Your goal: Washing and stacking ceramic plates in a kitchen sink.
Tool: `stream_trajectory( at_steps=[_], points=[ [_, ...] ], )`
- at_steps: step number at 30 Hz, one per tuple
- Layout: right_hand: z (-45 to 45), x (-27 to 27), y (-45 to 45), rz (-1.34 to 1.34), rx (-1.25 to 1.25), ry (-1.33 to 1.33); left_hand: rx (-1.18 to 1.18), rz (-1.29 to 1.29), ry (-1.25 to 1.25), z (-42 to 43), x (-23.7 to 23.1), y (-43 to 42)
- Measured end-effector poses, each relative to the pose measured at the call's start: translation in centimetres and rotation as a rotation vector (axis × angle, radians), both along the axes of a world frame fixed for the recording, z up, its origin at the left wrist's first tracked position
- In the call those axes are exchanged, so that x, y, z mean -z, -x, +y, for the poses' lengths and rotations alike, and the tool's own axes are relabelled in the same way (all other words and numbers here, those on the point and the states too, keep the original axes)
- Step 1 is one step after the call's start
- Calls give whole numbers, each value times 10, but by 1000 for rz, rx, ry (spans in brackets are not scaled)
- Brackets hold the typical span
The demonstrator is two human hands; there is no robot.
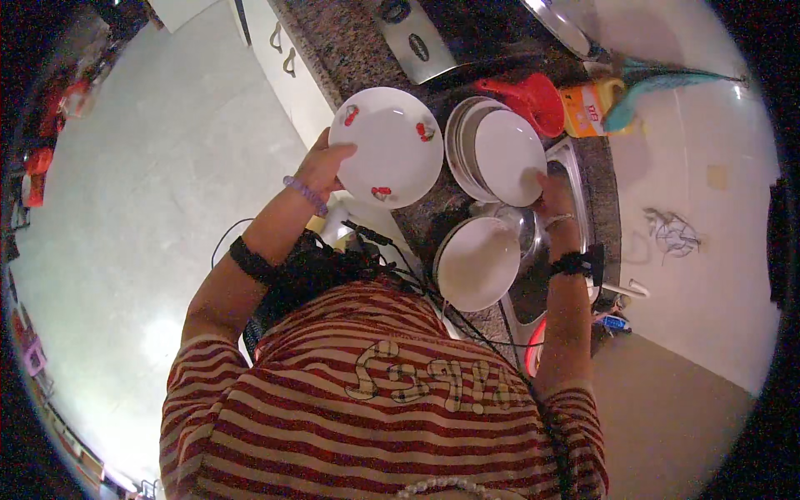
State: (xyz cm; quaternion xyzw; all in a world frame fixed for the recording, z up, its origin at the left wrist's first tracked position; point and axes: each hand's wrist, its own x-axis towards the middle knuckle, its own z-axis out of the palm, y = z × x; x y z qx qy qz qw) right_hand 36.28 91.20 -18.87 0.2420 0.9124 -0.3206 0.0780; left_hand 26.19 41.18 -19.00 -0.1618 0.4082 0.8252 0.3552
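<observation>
My left hand (325, 162) grips the left rim of a white plate (387, 150) decorated with small red motifs, thumb on its upper face. To its right, my right hand (551, 192) has hold of the edge of a smaller white dish (509, 156). That dish overlaps a stack of white dishes (461, 140); whether it rests on them cannot be made out. Nearer my body, another white dish (478, 265) sits on top of other dishware by the sink edge. A shiny metal bowl (525, 228) is partly hidden behind it.
A stone countertop (325, 37) carries a gas stove (419, 47) at the far end. Beyond the stack are a red plastic vessel (540, 103) and an orange-labelled bottle (584, 109). The metal sink rim (572, 162) runs along the right, before the wall (681, 162). Black cables (462, 325) cross near my waist.
</observation>
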Motion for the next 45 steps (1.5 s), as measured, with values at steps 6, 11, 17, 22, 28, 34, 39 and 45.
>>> stream_trajectory(
  at_steps=[6, 11, 17, 22, 28, 34, 39, 45],
  points=[
    [-21, 7, 0, 285, -103, -172, -1, 10, 20, -5, 6, 2],
    [5, 11, -31, 210, -151, -336, 40, -23, -21, 4, -2, -1],
    [-95, -67, 1, 363, 625, 947, -47, 19, -7, -10, 14, 1],
    [-19, -27, -50, 341, -89, -346, 6, 20, -18, 3, 7, 0],
    [-97, -41, -3, 329, 305, 255, -53, 44, -52, -11, 14, 4],
    [-70, -13, -12, 352, 104, 27, -10, 55, -109, 5, 13, -1],
    [-116, -34, 16, 231, 206, 334, -104, 47, -65, -2, 2, -4],
    [-85, -23, 19, 170, -162, 102, -35, 94, -28, 5, 9, -4]
  ],
)
